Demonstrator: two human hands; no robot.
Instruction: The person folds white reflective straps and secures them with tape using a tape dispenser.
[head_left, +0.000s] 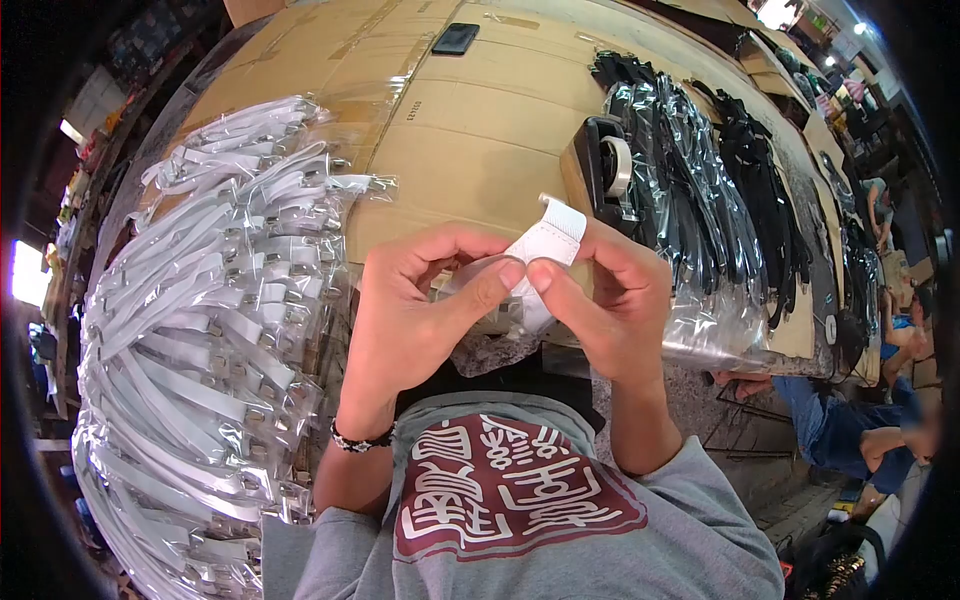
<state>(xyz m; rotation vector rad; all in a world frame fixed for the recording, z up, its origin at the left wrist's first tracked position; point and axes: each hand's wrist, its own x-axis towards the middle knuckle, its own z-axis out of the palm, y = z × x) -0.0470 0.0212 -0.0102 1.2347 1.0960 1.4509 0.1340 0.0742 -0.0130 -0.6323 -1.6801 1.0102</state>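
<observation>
A white webbing strap (549, 238) with a line of stitching across it is pinched between my two hands in front of my chest. My left hand (425, 300) grips it with thumb and fingers, and a bit of clear plastic shows around those fingers. My right hand (620, 295) holds its other side, thumb pressed near the left thumb. The strap's upper end is folded and has a small pale fitting whose kind I cannot make out. Its lower part is partly hidden by my hands.
To the left lies a large pile of white straps in clear plastic bags (200, 310). A tape dispenser (600, 165) stands on the cardboard-covered table (470, 140), left of bagged black straps (670, 190). A phone (456, 39) lies at the far edge. People sit at right.
</observation>
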